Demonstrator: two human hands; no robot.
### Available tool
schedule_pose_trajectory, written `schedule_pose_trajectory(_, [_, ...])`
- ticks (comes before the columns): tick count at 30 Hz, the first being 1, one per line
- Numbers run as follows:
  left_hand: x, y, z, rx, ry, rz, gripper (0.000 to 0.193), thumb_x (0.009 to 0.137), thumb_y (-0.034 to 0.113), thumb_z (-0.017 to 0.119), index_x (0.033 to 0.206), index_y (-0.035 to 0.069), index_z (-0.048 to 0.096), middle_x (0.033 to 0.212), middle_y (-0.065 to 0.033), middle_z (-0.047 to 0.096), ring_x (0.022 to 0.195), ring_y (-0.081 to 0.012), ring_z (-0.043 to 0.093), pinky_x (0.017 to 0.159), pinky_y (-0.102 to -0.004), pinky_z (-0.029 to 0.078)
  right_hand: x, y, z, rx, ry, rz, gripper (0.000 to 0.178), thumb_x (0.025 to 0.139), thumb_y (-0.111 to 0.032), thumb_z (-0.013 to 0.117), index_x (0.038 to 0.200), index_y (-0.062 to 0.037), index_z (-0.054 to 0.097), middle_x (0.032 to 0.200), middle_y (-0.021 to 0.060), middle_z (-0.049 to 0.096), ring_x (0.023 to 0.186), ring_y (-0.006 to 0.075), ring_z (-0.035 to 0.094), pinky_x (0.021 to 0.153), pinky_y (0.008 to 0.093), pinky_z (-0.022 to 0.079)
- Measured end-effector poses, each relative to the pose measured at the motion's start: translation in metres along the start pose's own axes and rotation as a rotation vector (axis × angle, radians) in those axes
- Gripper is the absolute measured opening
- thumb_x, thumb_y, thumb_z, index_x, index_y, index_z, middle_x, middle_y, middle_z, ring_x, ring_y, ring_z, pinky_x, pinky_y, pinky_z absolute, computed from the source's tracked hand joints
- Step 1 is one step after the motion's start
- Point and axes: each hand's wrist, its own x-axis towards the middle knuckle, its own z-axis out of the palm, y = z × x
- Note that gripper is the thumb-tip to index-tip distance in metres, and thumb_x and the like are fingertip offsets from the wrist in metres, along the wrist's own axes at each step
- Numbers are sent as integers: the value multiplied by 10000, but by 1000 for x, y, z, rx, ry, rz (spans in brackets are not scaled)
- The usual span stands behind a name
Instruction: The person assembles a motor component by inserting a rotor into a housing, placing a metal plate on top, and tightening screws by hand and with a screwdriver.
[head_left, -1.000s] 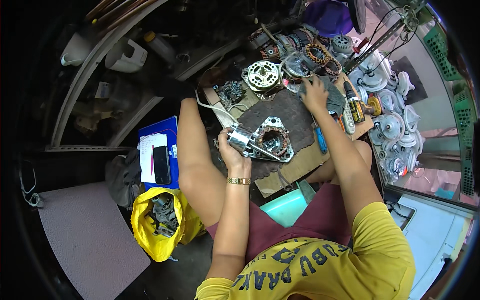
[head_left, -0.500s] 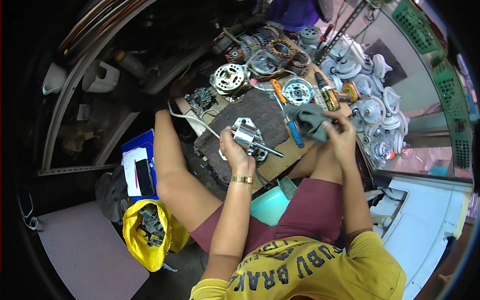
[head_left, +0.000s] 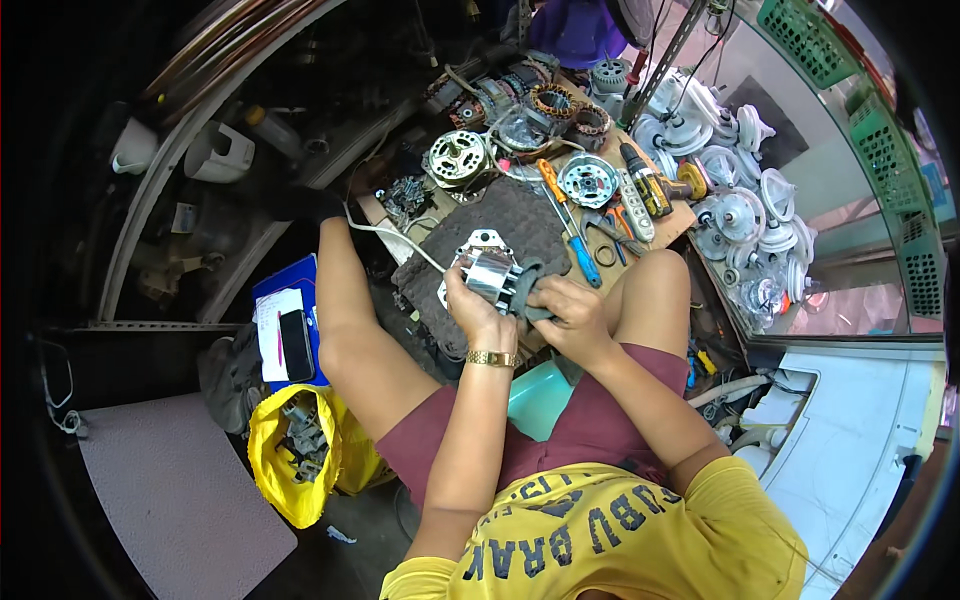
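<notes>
My left hand (head_left: pixel 474 316) is closed around a shiny cylindrical motor rotor (head_left: pixel 490 270), tilted toward the right. My right hand (head_left: pixel 574 318) grips a dark grey cloth (head_left: pixel 526 286), which is wrapped around the rotor's shaft and hides most of it. Just beyond the rotor shows a metal motor end plate (head_left: pixel 486 240) with holes; whether the two are joined, I cannot tell. Under them lies a thick dark grey mat (head_left: pixel 530 225) on the low wooden workbench.
Right of the mat lie screwdrivers (head_left: pixel 582 260), pliers (head_left: pixel 626 236), a power strip (head_left: pixel 636 208) and a drill (head_left: pixel 646 182). A round motor housing (head_left: pixel 460 158) and copper-wound stators (head_left: pixel 552 102) crowd the back. White plastic parts (head_left: pixel 738 218) are heaped at right. A yellow sack (head_left: pixel 262 450) stands at left.
My right hand has come left and down from beside the tools, bringing the cloth onto the rotor's shaft, which was bare before. The left hand still holds the rotor in nearly the same place.
</notes>
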Motion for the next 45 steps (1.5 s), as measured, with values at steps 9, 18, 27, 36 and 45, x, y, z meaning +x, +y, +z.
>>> schedule_pose_trajectory(9, [1, -4, -19, -6, 18, 165, 217, 914, 308, 524, 922, 97, 576, 898, -96, 684, 820, -254, 675, 766, -390, 556, 9, -26, 0, -39, -40, -57, 282, 610, -12, 731, 887, -58, 703, 963, 80, 682, 807, 281, 655, 697, 370, 537])
schedule_pose_trajectory(18, [-7, 25, -18, -139, -66, 103, 247, 935, 304, 477, 936, 78, 575, 952, -134, 679, 893, -277, 673, 823, -414, 557, -15, -4, -13, 127, -73, 19, 303, 606, 47, 716, 901, -24, 713, 991, 135, 694, 880, 288, 692, 753, 353, 558])
schedule_pose_trajectory(27, [-19, 63, -7, -206, -191, 118, 257, 942, 325, 522, 942, 73, 576, 1076, -167, 644, 934, -347, 662, 838, -480, 573, 21, 53, -71, -383, -100, 177, 413, 700, -74, 770, 1099, -39, 671, 1205, 170, 598, 1182, 358, 564, 974, 412, 476])
schedule_pose_trajectory(36, [-44, 91, -13, -84, -315, 59, 287, 891, 357, 589, 960, 79, 605, 1041, -207, 670, 889, -365, 690, 781, -455, 595, 53, -53, -59, 251, -636, -75, 806, 607, -287, 885, 1320, -145, 537, 1228, 140, 561, 1140, 361, 570, 955, 454, 465])
schedule_pose_trajectory(45, [-55, 104, -20, -72, -406, 59, 281, 903, 347, 575, 954, 71, 597, 1042, -212, 661, 897, -386, 685, 804, -460, 579, 65, -73, -41, 227, -715, -251, 699, 638, -262, 864, 1247, -141, 544, 1059, 86, 635, 979, 302, 642, 837, 427, 498])
